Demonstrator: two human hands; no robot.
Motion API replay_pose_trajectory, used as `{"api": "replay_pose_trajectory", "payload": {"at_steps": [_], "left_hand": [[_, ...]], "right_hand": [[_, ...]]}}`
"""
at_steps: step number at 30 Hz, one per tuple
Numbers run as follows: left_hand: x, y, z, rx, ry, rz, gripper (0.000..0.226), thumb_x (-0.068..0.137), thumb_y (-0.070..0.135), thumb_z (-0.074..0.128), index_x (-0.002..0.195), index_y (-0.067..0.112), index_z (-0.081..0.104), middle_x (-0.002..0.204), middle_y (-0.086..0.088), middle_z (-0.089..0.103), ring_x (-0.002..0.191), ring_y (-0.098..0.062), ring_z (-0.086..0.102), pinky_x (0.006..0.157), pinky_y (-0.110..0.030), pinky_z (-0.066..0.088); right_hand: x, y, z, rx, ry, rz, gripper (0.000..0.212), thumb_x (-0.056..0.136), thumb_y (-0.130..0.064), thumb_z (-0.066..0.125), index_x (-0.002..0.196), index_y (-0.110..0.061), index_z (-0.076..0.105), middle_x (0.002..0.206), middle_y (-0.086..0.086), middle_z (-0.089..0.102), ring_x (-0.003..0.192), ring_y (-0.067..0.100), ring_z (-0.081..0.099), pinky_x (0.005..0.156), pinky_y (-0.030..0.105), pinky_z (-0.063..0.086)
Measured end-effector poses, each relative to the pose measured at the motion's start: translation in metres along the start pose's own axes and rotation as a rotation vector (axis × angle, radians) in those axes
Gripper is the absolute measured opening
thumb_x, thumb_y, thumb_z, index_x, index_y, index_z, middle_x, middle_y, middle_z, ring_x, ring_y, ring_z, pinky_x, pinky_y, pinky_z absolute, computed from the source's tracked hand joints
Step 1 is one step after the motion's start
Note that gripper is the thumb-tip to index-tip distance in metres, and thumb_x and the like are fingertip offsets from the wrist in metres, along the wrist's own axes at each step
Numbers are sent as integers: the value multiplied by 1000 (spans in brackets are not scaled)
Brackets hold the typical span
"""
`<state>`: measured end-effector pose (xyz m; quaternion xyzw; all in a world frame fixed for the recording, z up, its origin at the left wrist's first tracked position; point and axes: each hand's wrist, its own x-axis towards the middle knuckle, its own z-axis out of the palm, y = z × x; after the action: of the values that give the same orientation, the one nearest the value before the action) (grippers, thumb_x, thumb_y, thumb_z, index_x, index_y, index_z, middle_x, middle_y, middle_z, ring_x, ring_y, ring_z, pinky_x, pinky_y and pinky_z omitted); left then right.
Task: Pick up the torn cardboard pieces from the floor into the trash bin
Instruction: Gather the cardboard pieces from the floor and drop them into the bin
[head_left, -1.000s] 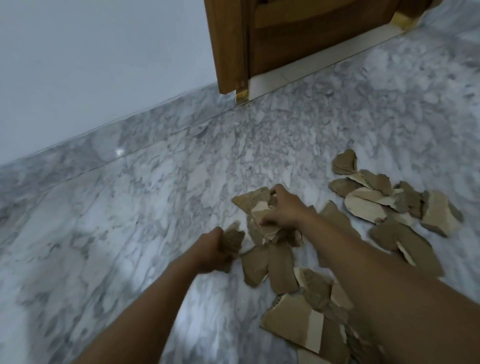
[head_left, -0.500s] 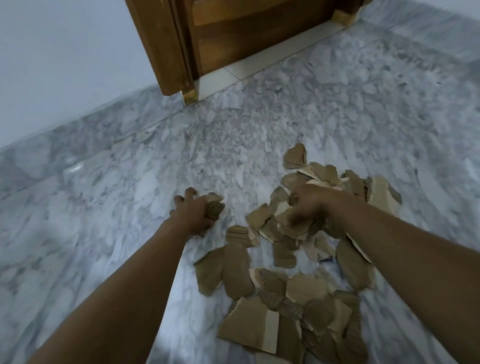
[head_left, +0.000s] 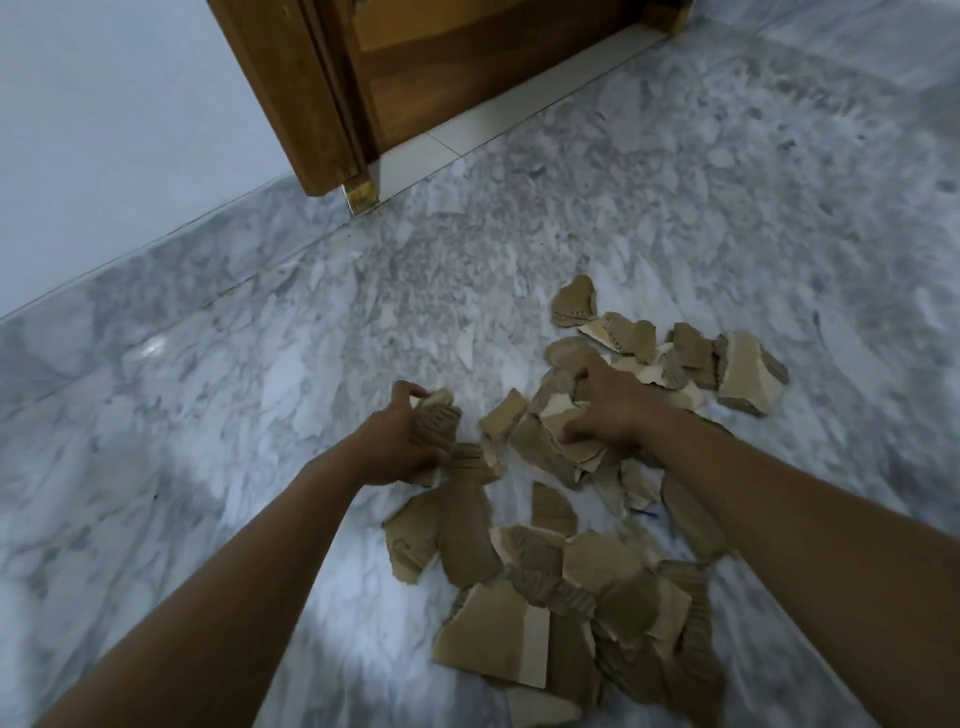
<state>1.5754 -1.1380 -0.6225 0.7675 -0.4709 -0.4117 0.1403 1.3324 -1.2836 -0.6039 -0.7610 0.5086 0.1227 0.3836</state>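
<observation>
Several torn brown cardboard pieces (head_left: 571, 597) lie scattered on the grey marble floor (head_left: 260, 415), from the centre down to the lower right. My left hand (head_left: 400, 441) is closed around a small corrugated cardboard piece (head_left: 436, 421) at the left edge of the pile. My right hand (head_left: 602, 405) presses down into the middle of the pile, its fingers curled over several cardboard pieces (head_left: 556, 415). A separate cluster of pieces (head_left: 675, 348) lies beyond the right hand. No trash bin is in view.
A wooden door and frame (head_left: 415, 78) stand at the top, with a pale threshold strip (head_left: 467, 135) below. A white wall (head_left: 104, 130) with a marble skirting runs along the left. Bare marble floor spreads left and right of the pile.
The view has shifted, so the door sits further left. My left hand has closed on a small piece at the pile's left edge. My right hand moved right and gathered pieces together.
</observation>
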Motion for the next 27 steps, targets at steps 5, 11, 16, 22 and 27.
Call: {"api": "replay_pose_trajectory", "payload": {"at_steps": [5, 11, 16, 22, 27], "left_hand": [[2, 26, 25, 372, -114, 47, 53, 85, 32, 72, 129, 12, 50, 124, -9, 55, 115, -27, 55, 91, -33, 44], [7, 14, 45, 401, 16, 63, 44, 78, 33, 78, 115, 17, 60, 117, -5, 47, 104, -22, 52, 86, -30, 45], [0, 8, 27, 294, 98, 50, 37, 77, 42, 78, 105, 25, 61, 97, 1, 68, 94, -19, 66, 86, -40, 54], [-33, 1, -34, 118, 74, -145, 43, 68, 47, 85, 98, 22, 68, 88, 0, 74, 82, -17, 71, 83, -39, 59], [-67, -11, -8, 292, -200, -234, 48, 70, 63, 75, 92, 20, 69, 99, -2, 70, 89, -17, 68, 83, -36, 58]], "right_hand": [[-3, -10, -45, -32, -22, 12, 50, 71, -36, 90, 73, -16, 44, 70, 0, 42, 63, 17, 47, 55, 28, 34], [2, -23, -65, 17, -23, -15, 55, 69, -38, 91, 75, -16, 41, 77, 3, 42, 66, 20, 46, 58, 32, 38], [3, -35, -52, -39, -5, -8, 54, 75, -42, 86, 102, -12, 49, 91, 6, 53, 77, 23, 54, 63, 34, 43], [10, -76, -32, -109, -109, -11, 67, 76, -37, 86, 127, -1, 60, 123, 16, 63, 108, 34, 63, 91, 44, 55], [36, -97, 12, -207, -147, 38, 63, 74, -44, 85, 115, -6, 57, 121, 19, 57, 108, 37, 57, 83, 43, 50]]}}
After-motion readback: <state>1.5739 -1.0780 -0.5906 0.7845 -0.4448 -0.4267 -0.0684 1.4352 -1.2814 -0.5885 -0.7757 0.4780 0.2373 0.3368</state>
